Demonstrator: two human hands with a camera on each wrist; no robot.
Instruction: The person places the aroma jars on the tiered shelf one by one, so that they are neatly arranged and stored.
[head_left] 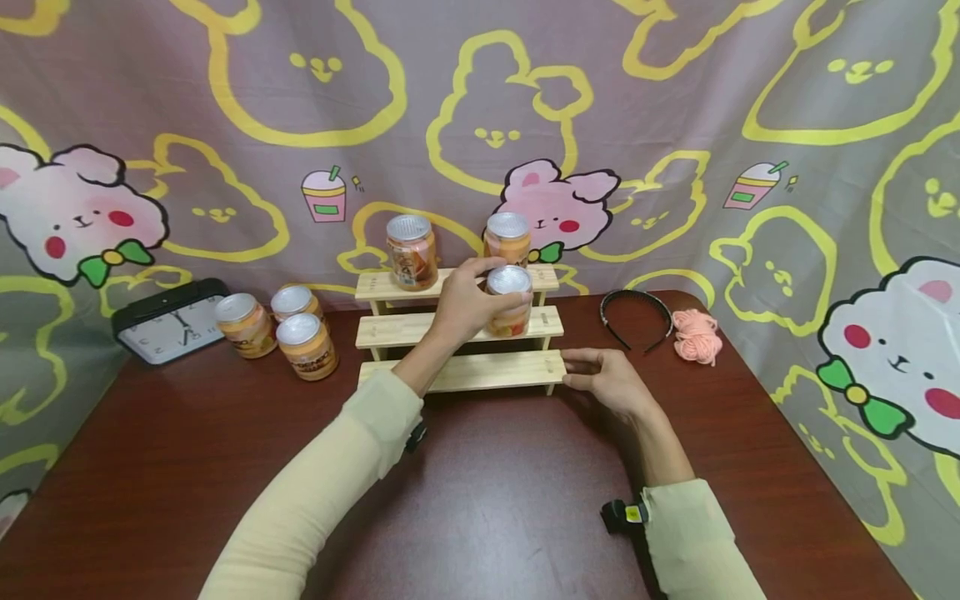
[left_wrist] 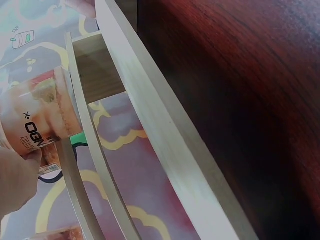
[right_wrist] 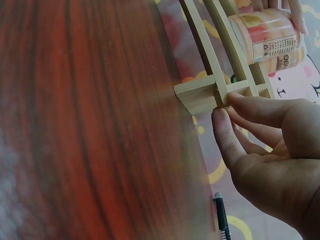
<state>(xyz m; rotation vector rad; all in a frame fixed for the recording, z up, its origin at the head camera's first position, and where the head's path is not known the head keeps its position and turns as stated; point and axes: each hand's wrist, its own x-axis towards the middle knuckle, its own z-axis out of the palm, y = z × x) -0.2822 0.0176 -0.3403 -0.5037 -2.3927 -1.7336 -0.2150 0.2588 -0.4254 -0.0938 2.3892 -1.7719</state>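
A three-tier pale wooden display rack (head_left: 480,377) stands on the table. My left hand (head_left: 467,302) grips an orange-labelled can (head_left: 510,315) with a silver lid, thumb and fingers on its sides. That can is upright at the right end of the middle tier; in the left wrist view its base (left_wrist: 67,105) is right at the tier's edge. My right hand (head_left: 611,379) pinches the right end of the bottom tier, with thumb and fingertips at the board's corner in the right wrist view. Two similar cans, one left (head_left: 412,254) and one right (head_left: 508,235), stand on the top tier.
Three more cans (head_left: 306,350) are grouped on the table left of the rack, beside a black-framed clock (head_left: 176,321). A black headband (head_left: 636,296) and pink yarn (head_left: 697,336) lie to the right. A patterned curtain (head_left: 465,108) hangs close behind.
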